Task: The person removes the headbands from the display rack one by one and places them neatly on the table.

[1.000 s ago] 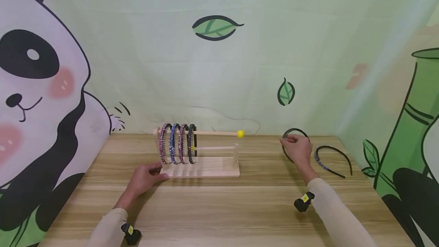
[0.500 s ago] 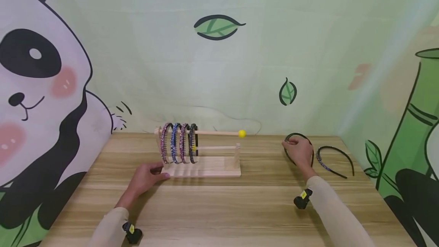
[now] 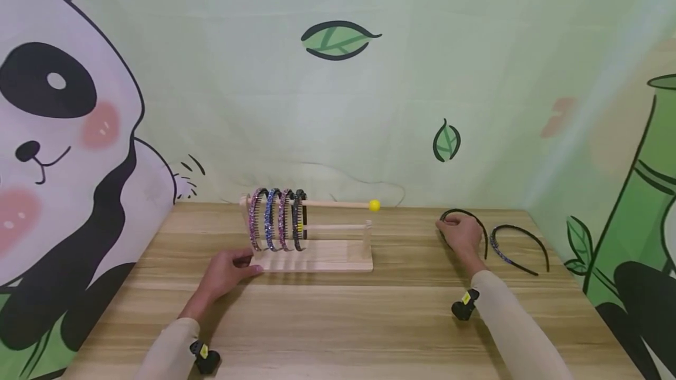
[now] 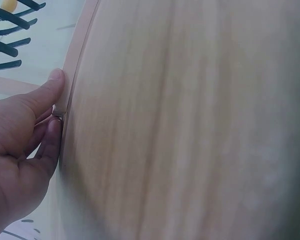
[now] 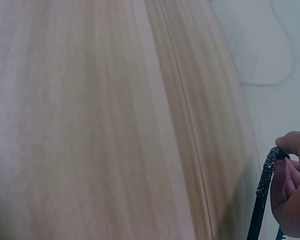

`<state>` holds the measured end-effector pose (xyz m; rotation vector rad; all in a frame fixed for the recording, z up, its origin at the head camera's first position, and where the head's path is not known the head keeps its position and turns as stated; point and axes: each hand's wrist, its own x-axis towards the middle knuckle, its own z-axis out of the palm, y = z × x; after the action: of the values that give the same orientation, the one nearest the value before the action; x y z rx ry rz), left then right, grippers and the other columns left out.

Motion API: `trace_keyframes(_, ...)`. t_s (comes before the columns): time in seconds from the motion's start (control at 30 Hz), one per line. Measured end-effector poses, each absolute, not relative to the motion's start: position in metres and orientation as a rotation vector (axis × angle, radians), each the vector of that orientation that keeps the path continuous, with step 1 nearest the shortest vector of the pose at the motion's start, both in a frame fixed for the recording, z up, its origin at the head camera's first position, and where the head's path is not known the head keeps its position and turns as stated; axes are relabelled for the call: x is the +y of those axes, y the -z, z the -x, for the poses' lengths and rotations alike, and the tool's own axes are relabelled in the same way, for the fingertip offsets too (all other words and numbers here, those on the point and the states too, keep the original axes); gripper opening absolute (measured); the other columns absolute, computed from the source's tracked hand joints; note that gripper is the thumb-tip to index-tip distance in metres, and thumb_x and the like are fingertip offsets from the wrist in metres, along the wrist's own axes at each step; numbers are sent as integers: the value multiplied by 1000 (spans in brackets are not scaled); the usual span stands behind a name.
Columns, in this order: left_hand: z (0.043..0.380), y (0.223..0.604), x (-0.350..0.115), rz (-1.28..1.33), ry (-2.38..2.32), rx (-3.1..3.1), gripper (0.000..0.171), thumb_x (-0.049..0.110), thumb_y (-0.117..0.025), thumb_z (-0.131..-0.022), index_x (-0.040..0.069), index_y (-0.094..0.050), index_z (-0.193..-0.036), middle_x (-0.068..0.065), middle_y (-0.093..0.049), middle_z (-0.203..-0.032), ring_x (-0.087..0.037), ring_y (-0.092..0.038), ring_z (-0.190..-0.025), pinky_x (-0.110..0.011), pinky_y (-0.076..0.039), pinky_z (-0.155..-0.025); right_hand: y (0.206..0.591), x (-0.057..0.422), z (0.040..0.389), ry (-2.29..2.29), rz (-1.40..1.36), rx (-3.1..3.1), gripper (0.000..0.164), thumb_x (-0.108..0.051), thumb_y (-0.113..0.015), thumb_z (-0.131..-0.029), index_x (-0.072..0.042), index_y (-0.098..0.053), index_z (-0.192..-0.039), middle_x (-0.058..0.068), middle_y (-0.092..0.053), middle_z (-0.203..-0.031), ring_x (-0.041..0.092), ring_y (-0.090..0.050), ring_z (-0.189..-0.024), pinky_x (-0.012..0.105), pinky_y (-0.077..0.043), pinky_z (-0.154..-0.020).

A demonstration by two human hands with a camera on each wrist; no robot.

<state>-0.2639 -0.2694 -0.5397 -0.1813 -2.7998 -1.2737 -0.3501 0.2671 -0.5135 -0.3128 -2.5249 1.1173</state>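
My left hand (image 3: 224,274) pinches the left front corner of a wooden headband stand (image 3: 322,261); the left wrist view shows thumb and fingers at the base's edge. Hanging on the stand's upper rod are several glittery toothed headbands: a pink one (image 3: 253,221), a blue one (image 3: 270,221), another pink one (image 3: 283,221) and a black one (image 3: 297,228). At the right, my right hand (image 3: 459,233) pinches a black headband (image 5: 266,172) by its glittery part, its arc partly hidden behind the hand. Just right of that hand lies a blue-glitter headband (image 3: 494,245) on the table.
The stand's upper rod (image 3: 340,204) ends in a yellow ball (image 3: 374,205) on its right side. A lower rod (image 3: 338,227) runs beneath it to a short post. Behind the wood-grain table (image 3: 338,321) hangs a printed backdrop (image 3: 338,110).
The black headband has turned in my right hand, its arc now reaching further right and down. My left hand keeps its place on the stand. The head view has shifted slightly.
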Motion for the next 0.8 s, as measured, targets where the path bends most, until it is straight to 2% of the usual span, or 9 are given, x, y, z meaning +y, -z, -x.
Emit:
trace_keyframes(0.1,263,539,-269,198,1275,-2792,48,23,-84,-86,-1,-70,-126,-18,-73,-119,-28,-72,-102,-45,-58,-90,516,267,352,-1118,325,-2543,28,-23,-79,-89,2,-78,-101,19,-77,-100,38,-70,-97,51,-50,-92)
trace_keyframes(0.37,262,538,-268,200,1283,-2788,49,23,-84,-86,-4,-69,-125,-20,-73,-117,-30,-72,-102,-46,-58,-91,523,266,354,-1151,375,-2584,31,-24,-77,-91,2,-77,-107,19,-76,-106,40,-66,-106,55,-44,-103)
trace_keyframes(0.8,262,537,-268,163,1295,-2800,50,23,-84,-87,-4,-68,-126,-20,-73,-117,-29,-72,-102,-46,-58,-91,529,266,353,-1133,356,-2597,29,-23,-80,-88,2,-78,-104,19,-77,-102,39,-70,-100,54,-49,-96)
